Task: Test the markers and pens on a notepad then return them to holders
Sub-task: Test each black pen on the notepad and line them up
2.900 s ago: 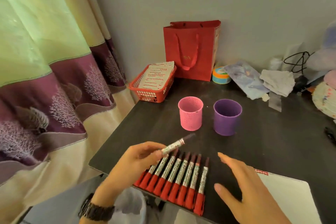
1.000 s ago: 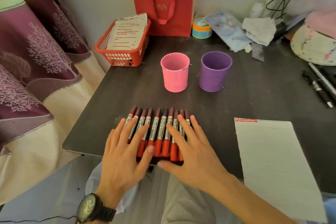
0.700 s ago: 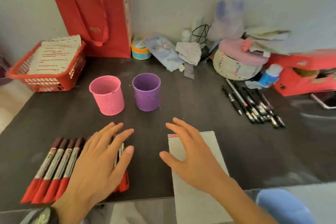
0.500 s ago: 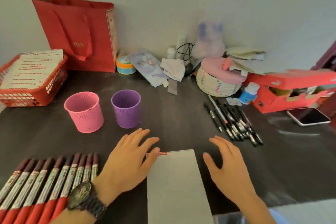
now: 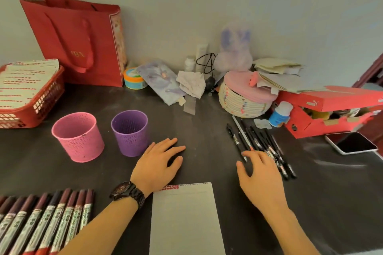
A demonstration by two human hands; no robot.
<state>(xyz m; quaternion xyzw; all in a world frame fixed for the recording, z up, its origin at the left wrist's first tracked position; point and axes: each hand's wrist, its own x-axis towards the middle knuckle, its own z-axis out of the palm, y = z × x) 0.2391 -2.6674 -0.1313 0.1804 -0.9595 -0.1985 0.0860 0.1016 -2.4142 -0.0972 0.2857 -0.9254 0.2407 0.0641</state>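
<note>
Both arms reach in from the bottom edge of the frame, bare along the forearm. The left forearm (image 5: 99, 227) runs up from the lower left toward the centre. The left hand (image 5: 157, 163) lies palm down just left of centre, fingers straight and slightly spread, thumb out to the right, gripping nothing. The right forearm (image 5: 290, 232) comes up from the lower right. The right hand (image 5: 261, 178) sits palm down right of centre, fingers loosely fanned and pointing up the frame, thumb splayed toward the other hand, holding nothing. The two hands are apart.
</note>
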